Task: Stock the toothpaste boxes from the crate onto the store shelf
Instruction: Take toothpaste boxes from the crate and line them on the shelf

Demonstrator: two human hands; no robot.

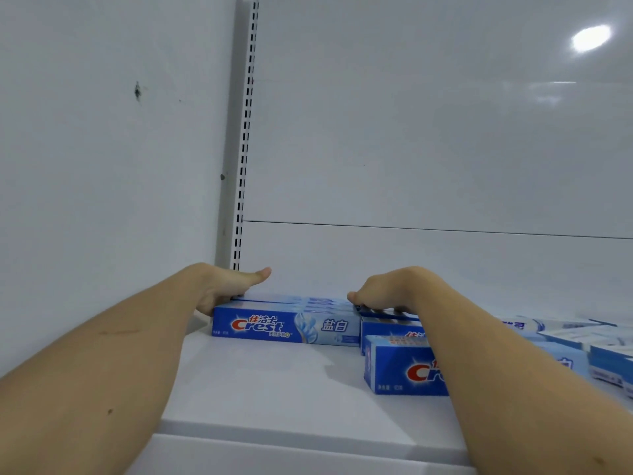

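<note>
Hands were on the two ends of a row of blue toothpaste boxes that lay on the white shelf, close to the back wall. The left hand pressed on the left end of the row, with its thumb pointing out to the right; its fingers were hidden behind the boxes, so how they lay could not be told. The right hand sat on top of the right end, fingers bent down over the edge, but whether they gripped a box could not be told. The hands were well apart, with the row between them. The front box showed its long side with red and white letters. Just beside the row, on the right, stood a second box, and a third box sat nearer the front, partly hidden by the right arm. More boxes lay in a loose pile far to the right. A slotted post ran up the corner behind the left hand.
</note>
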